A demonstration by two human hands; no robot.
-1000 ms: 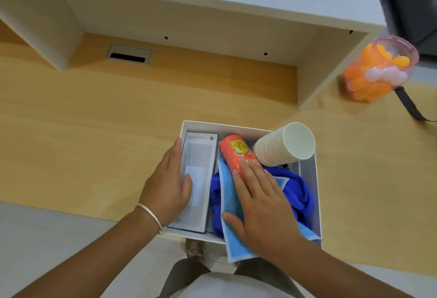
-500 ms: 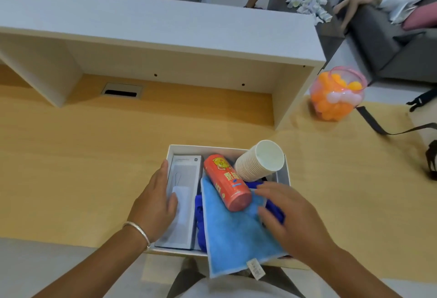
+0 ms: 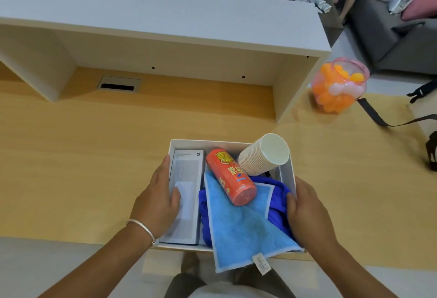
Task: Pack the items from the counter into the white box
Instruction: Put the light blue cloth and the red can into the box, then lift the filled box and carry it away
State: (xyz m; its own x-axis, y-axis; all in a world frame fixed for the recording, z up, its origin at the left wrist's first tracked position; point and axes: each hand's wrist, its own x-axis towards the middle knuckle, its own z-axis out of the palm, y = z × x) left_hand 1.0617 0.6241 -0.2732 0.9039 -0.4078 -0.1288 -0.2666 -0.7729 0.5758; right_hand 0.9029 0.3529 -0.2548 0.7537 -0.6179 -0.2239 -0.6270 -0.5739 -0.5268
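The white box (image 3: pixel 287 172) is held at both sides on the wooden worktop (image 3: pixel 71 155). The left hand (image 3: pixel 157 203) is wrapped over the left wall, with its thumb pressed on a flat grey carton (image 3: pixel 186 167). The right hand (image 3: pixel 307 212) is wrapped over the right wall, beside a dark blue cloth (image 3: pixel 279 203). A red can (image 3: pixel 230 175) is laid on a light blue towel (image 3: pixel 238 226), next to stacked paper cups (image 3: pixel 263 154). The packing looks nearly done. The hanging towel edge should probably be tucked in next.

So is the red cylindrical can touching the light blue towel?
Touching: the head view shows the red can lying directly on the light blue towel, no gap.
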